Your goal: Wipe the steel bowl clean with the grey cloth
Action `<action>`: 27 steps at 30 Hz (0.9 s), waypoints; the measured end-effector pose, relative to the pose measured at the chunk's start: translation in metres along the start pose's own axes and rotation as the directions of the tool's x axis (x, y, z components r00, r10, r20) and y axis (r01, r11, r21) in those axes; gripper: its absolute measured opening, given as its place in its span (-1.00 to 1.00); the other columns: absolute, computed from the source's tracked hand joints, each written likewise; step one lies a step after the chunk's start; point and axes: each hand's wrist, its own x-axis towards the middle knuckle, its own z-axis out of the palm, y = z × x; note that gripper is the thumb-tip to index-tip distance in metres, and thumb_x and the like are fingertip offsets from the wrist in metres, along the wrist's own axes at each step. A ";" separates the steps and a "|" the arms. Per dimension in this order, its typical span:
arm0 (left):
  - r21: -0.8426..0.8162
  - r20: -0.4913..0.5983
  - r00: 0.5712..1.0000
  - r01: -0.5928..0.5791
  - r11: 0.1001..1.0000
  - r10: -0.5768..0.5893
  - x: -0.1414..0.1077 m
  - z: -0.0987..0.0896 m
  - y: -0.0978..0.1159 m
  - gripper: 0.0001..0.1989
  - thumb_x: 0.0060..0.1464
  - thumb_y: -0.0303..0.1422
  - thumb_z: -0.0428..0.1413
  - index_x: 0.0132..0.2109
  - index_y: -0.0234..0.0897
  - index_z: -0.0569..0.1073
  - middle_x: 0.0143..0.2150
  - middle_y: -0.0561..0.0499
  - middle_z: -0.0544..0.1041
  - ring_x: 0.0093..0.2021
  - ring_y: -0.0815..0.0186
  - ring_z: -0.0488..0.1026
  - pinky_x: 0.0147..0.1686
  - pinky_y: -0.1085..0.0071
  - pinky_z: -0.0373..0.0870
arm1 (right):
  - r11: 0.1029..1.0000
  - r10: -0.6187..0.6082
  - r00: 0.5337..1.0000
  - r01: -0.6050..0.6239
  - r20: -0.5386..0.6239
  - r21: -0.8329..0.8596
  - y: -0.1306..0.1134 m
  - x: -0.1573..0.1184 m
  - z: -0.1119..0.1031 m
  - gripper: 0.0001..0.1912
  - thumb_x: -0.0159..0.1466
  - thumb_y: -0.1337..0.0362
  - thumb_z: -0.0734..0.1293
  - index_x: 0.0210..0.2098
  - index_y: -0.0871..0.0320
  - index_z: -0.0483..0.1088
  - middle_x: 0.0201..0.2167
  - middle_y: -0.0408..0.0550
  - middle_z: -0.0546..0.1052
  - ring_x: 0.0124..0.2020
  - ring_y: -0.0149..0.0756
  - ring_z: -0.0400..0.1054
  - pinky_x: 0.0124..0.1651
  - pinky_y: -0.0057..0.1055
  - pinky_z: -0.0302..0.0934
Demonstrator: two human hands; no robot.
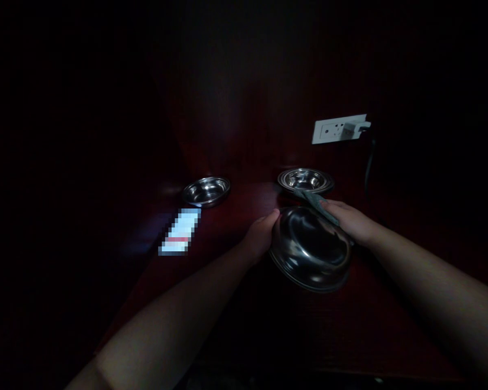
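A shiny metal bowl (311, 252) is held tilted above the dark red table, its rounded underside facing me. My left hand (262, 235) grips its left rim, with the thumb along the edge and the other fingers hidden behind. At the upper right of the bowl, my right hand (352, 221) is closed on a grey-green cloth (317, 207), which lies against the bowl's rim. Just beyond the cloth, several metal bowls (305, 180) sit nested on the table. Another metal bowl (207, 191) stands upright farther left.
A bright, pixelated phone-like screen (181, 233) lies near the left edge of the table (228, 292). On the back wall is a white socket panel (329, 131) with a plug in it, and a dark cable (369, 165) hangs down at its right.
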 end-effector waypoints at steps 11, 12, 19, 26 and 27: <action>0.031 0.064 0.997 -0.041 0.999 0.039 0.002 0.000 -0.003 -0.65 0.16 -0.12 0.05 -0.30 -0.31 0.55 -0.39 -0.06 0.61 -0.32 0.23 0.52 -0.20 0.33 0.35 | 0.998 0.066 0.997 -0.065 0.029 -0.010 -0.003 0.001 -0.007 -0.51 0.20 -0.19 0.24 -0.29 0.07 0.55 -0.37 -0.06 0.64 -0.31 -0.14 0.52 -0.20 -0.25 0.38; 0.032 0.064 0.997 -0.043 0.999 0.041 0.002 0.001 -0.003 -0.65 0.16 -0.12 0.04 -0.30 -0.30 0.55 -0.39 -0.06 0.61 -0.31 0.23 0.52 -0.20 0.33 0.35 | 0.998 0.053 0.998 -0.052 0.032 -0.020 -0.003 0.000 -0.006 -0.51 0.20 -0.19 0.24 -0.29 0.07 0.55 -0.38 -0.05 0.64 -0.31 -0.13 0.53 -0.22 -0.26 0.38; 0.020 0.058 0.998 -0.024 1.000 0.023 0.001 0.001 -0.002 -0.66 0.14 -0.11 0.06 -0.32 -0.28 0.55 -0.39 -0.06 0.61 -0.32 0.22 0.52 -0.18 0.31 0.34 | 0.998 0.061 0.998 -0.060 0.017 -0.024 -0.003 0.000 -0.005 -0.51 0.20 -0.19 0.24 -0.30 0.07 0.55 -0.40 -0.05 0.64 -0.32 -0.13 0.52 -0.22 -0.24 0.38; 0.024 0.053 0.998 -0.025 0.999 0.023 -0.001 0.003 -0.001 -0.66 0.15 -0.11 0.05 -0.34 -0.29 0.54 -0.42 -0.06 0.59 -0.36 0.25 0.50 -0.19 0.32 0.33 | 0.997 0.075 0.997 -0.075 0.018 -0.009 -0.005 -0.001 -0.005 -0.49 0.18 -0.20 0.25 -0.27 0.09 0.55 -0.37 -0.02 0.64 -0.29 -0.10 0.52 -0.18 -0.22 0.37; 0.026 0.054 0.998 -0.021 0.999 0.020 -0.001 0.002 -0.001 -0.66 0.15 -0.12 0.05 -0.34 -0.29 0.54 -0.42 -0.05 0.59 -0.36 0.25 0.50 -0.19 0.32 0.33 | 0.997 0.083 0.996 -0.083 0.018 0.001 -0.004 -0.001 -0.005 -0.50 0.18 -0.20 0.26 -0.28 0.09 0.54 -0.38 -0.02 0.64 -0.29 -0.10 0.52 -0.18 -0.21 0.37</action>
